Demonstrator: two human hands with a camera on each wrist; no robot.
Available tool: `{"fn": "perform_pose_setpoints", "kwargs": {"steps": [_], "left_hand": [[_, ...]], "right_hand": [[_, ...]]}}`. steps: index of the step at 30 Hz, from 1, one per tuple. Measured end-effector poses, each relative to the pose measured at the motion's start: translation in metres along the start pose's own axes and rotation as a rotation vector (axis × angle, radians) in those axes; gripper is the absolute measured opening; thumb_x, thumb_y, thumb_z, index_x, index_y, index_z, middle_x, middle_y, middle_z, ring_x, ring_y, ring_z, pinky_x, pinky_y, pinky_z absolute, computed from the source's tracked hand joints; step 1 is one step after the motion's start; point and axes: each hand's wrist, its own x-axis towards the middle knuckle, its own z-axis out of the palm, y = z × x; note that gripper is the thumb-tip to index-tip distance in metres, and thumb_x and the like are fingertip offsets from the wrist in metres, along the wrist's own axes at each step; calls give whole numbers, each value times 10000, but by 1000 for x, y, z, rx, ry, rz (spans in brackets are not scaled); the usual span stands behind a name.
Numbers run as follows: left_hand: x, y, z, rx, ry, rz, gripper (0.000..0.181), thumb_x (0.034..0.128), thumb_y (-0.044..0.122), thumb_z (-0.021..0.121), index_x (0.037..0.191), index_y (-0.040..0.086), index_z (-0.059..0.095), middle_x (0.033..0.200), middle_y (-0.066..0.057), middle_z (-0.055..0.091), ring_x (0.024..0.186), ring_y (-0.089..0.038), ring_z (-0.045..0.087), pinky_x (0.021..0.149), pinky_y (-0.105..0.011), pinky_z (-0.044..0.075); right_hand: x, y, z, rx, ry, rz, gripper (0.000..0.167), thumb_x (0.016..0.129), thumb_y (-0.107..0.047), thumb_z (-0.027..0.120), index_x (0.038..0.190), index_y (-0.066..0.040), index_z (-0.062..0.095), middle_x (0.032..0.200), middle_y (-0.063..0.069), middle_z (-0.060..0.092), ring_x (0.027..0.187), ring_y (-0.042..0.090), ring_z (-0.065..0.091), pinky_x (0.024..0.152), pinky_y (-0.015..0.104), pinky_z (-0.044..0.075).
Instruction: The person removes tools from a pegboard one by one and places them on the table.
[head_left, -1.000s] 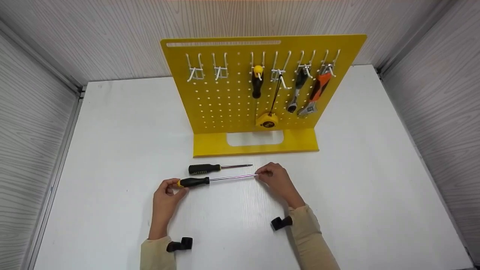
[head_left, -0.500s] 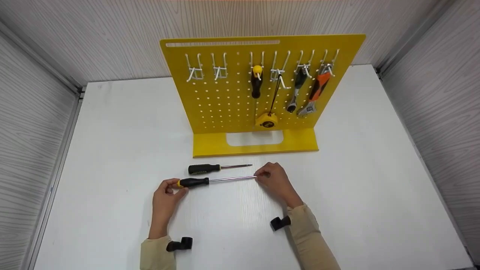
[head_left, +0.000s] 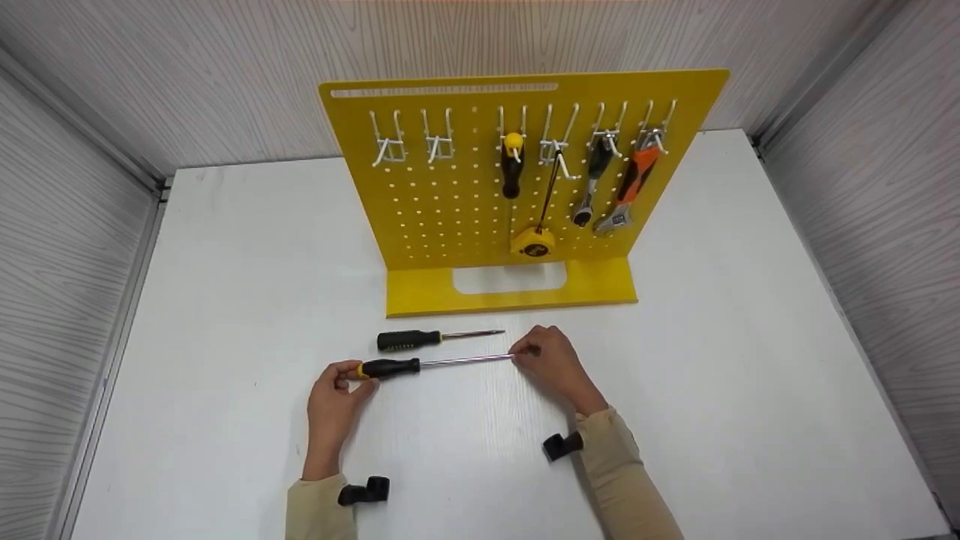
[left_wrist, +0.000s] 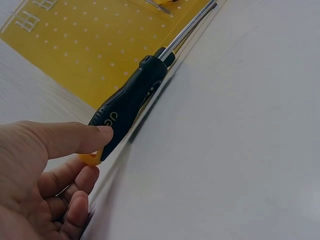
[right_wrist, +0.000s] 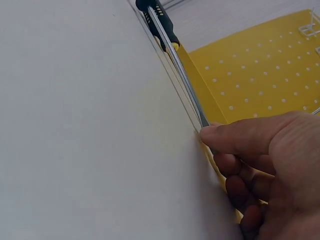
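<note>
Between my two hands is a long screwdriver (head_left: pixel 391 367) with a black handle, a yellow end and a bare metal shaft. My left hand (head_left: pixel 333 405) pinches the yellow end of its handle between thumb and fingers, as the left wrist view shows at the handle (left_wrist: pixel 125 102). At the other end, my right hand (head_left: pixel 553 363) pinches the tip of the shaft (right_wrist: pixel 182 75). The screwdriver lies nearly level, handle to the left. Just behind it, a second screwdriver (head_left: pixel 409 340), with a thicker black handle and shorter shaft, rests on the white table (head_left: pixel 465 465).
A yellow pegboard (head_left: pixel 442 217) stands behind the screwdrivers. From its hooks hang another screwdriver (head_left: pixel 511 169), a tape measure (head_left: pixel 534 242), a ratchet wrench (head_left: pixel 592 184) and an orange-handled adjustable wrench (head_left: pixel 636 180). Two white hooks (head_left: pixel 388 149) at the left carry nothing.
Both hands keep the same hold on the long screwdriver. The whole head view has shifted very slightly; the screwdriver on the table and the hanging tools stay in place.
</note>
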Motion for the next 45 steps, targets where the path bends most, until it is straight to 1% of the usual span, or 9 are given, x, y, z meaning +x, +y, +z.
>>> {"fn": "perform_pose_setpoints", "kwargs": {"steps": [7,14,18,27,32,37,41,45], "left_hand": [[0,0,0,9,10,6,373,813,96,747,1156,12,627,1036,-130,609,884,-175,400,753,-238,311],[-2,-1,-1,62,17,28,358,818,100,733,1150,9,634,1020,-139,623,871,-181,415,757,-260,325],[-2,-1,-1,75,12,22,363,821,106,734,1158,14,634,1031,-140,630,882,-183,421,767,-274,326],[-1,0,-5,66,-25,-12,386,840,144,725,1195,35,618,1076,-129,615,903,-177,409,778,-280,321],[0,-1,-6,62,-29,-10,383,852,170,716,1200,43,616,1072,-117,611,893,-172,397,766,-270,313],[1,-1,-5,52,-29,-11,380,863,199,713,1196,45,615,1086,-120,607,900,-175,405,768,-272,314],[1,-2,-5,15,-21,-12,392,868,259,720,1194,65,621,1105,-110,611,900,-153,410,754,-241,325],[-1,-4,-5,-15,-19,-20,416,873,303,713,1206,73,615,1136,-102,610,907,-127,417,751,-192,340]], "right_hand": [[1,0,1,-39,4,0,68,838,-69,721,839,-121,764,805,1,638,767,113,469,728,256,406],[2,1,3,-36,-4,31,65,838,-99,728,829,-151,766,795,-20,626,758,115,475,740,287,420],[2,2,4,-49,4,31,63,831,-99,733,823,-152,767,791,-25,627,757,111,476,734,287,422],[2,3,4,-62,0,26,67,828,-98,735,841,-154,771,790,-25,632,756,105,466,720,267,409],[2,3,4,-45,-3,23,65,830,-105,734,851,-153,772,794,-24,637,757,105,467,717,264,404],[2,6,3,-42,-7,22,75,835,-105,733,856,-169,768,811,-37,642,775,102,482,733,267,424],[1,6,1,-32,-9,4,77,841,-114,729,874,-172,768,832,-29,649,785,111,492,739,270,431],[-1,8,-1,8,-24,6,76,850,-121,721,892,-172,759,865,-26,655,823,119,506,769,270,448]]}}
